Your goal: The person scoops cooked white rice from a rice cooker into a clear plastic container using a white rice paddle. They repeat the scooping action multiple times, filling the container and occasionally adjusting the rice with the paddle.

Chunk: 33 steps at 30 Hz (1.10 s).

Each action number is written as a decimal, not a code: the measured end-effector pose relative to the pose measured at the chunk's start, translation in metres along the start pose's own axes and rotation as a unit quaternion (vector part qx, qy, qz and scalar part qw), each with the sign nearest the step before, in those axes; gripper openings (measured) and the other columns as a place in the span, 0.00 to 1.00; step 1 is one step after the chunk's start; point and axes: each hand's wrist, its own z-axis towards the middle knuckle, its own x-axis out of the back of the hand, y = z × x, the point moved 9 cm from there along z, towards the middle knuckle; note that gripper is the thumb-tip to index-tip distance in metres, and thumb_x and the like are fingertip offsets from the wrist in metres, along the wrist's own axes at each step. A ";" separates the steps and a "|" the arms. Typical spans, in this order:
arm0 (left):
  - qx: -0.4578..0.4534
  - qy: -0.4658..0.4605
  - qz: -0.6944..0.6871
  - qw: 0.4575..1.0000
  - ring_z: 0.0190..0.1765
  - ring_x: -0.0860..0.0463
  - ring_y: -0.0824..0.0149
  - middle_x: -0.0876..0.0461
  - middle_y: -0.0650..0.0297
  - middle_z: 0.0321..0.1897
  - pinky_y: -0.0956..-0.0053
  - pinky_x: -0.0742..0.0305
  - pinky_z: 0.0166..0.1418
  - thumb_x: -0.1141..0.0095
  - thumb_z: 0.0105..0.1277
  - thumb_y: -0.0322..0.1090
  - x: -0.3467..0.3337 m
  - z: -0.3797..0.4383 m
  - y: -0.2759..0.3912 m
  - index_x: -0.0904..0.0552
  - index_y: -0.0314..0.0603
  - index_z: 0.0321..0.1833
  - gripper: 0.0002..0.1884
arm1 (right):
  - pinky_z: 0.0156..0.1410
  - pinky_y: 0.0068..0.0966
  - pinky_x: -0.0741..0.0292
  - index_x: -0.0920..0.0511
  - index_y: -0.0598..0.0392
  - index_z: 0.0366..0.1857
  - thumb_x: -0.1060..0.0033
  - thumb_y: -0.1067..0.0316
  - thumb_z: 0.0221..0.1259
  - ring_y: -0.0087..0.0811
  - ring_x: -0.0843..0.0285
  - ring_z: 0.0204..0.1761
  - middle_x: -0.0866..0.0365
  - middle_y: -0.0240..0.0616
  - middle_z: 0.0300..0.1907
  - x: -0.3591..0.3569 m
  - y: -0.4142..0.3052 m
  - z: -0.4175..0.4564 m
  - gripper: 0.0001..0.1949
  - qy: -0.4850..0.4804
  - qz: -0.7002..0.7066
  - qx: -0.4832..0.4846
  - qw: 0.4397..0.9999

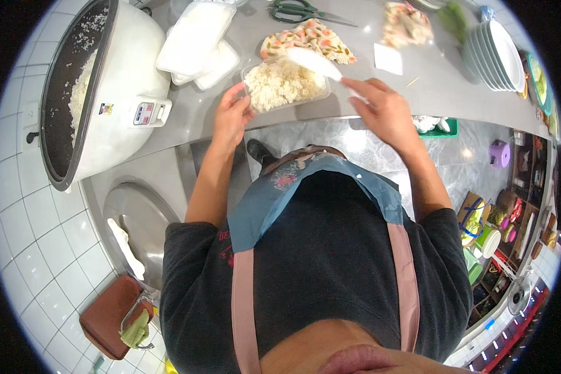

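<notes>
Cooked rice [280, 86] fills a clear plastic container [287, 105] on the grey counter. My left hand [231, 112] grips the container's left side, thumb and fingers at the rim. In my right hand [383, 105] is a white rice paddle [315, 63], its blade over the container's far right part, at the rice. Just behind the container lies a cloth patterned with orange and green [308, 39]. To the left, a large white rice cooker [126, 84] stands with its dark inner pot uncovered and rice [82, 93] inside.
Stacked white plastic containers [196, 37] sit between cooker and rice container. Green-handled scissors [299, 11] lie at the back. Rightward are a white paper square [388, 59], a second patterned cloth [406, 24] and stacked white plates [493, 56]. A round metal lid [154, 233] is at lower left.
</notes>
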 end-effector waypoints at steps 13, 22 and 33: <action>-0.007 0.002 0.038 0.999 0.34 0.25 0.75 0.23 0.66 0.37 0.77 0.25 0.35 0.45 0.68 0.27 0.000 -0.001 0.003 0.28 0.41 0.64 0.21 | 0.46 0.42 0.21 0.18 0.44 0.53 0.45 0.63 0.61 0.49 0.17 0.39 0.16 0.46 0.39 -0.025 0.013 0.022 0.16 -0.030 -0.008 -0.016 0.999; -0.006 0.013 0.035 0.999 0.35 0.24 0.74 0.22 0.65 0.37 0.75 0.24 0.35 0.45 0.67 0.26 0.000 0.000 0.002 0.27 0.42 0.63 0.21 | 0.43 0.36 0.21 0.18 0.40 0.53 0.43 0.64 0.62 0.42 0.17 0.38 0.17 0.42 0.39 -0.038 -0.014 0.050 0.16 -0.029 -0.108 0.067 0.991; 0.008 0.031 0.050 0.998 0.36 0.23 0.72 0.23 0.64 0.39 0.74 0.21 0.36 0.46 0.67 0.25 0.003 0.004 -0.003 0.26 0.44 0.64 0.21 | 0.45 0.35 0.21 0.18 0.39 0.54 0.41 0.64 0.61 0.42 0.18 0.38 0.16 0.39 0.40 -0.011 -0.007 0.050 0.17 -0.026 -0.144 0.058 0.987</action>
